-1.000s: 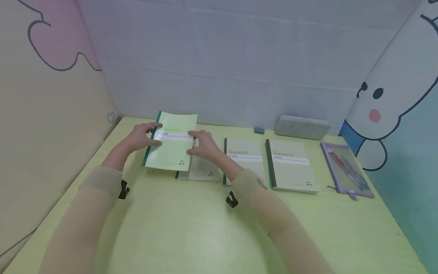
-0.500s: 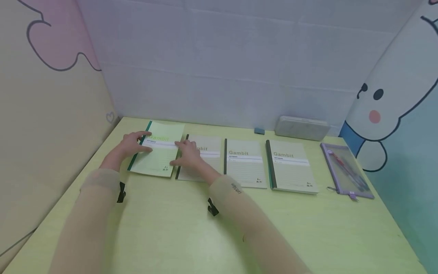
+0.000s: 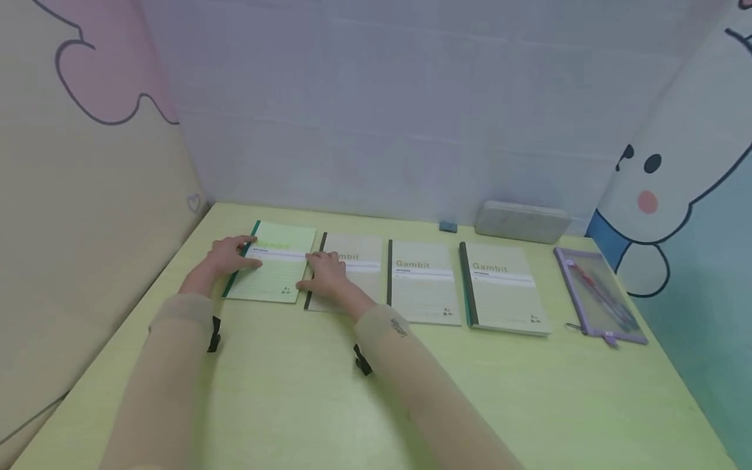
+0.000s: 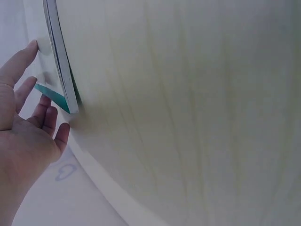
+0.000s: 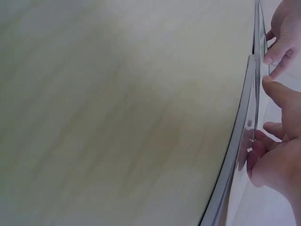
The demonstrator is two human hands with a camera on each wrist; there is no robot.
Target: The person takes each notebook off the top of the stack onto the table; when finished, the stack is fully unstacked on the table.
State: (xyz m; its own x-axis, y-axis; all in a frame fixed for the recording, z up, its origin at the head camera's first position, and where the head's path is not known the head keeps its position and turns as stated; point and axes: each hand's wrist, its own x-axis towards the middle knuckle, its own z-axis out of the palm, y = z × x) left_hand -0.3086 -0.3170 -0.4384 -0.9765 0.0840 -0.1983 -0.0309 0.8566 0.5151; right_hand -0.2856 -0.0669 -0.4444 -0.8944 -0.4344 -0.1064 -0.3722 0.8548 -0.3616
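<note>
A light green notebook (image 3: 276, 264) with a dark green spine lies at the left end of a row on the table. My left hand (image 3: 229, 256) is at its spine side, the thumb reaching over the cover. In the left wrist view, the left hand's fingers (image 4: 48, 115) are extended loosely by the green spine. My right hand (image 3: 326, 273) is at the notebook's right edge, thumb and index finger spread along it. That hand partly covers a grey-white notebook (image 3: 367, 248) with a dark spine; in the right wrist view its other fingers (image 5: 256, 157) rest on that cover.
Farther right lie another pale notebook (image 3: 423, 287) and a thicker-looking one (image 3: 505, 294). A purple-edged mesh pouch (image 3: 605, 300) with pens lies at the right. A grey case (image 3: 521, 222) and a small blue block (image 3: 448, 226) stand by the back wall.
The light green notebook has come down from above its neighbour to the far left and now lies flat, shifted slightly toward the person. Both hands have moved left and down with it.
</note>
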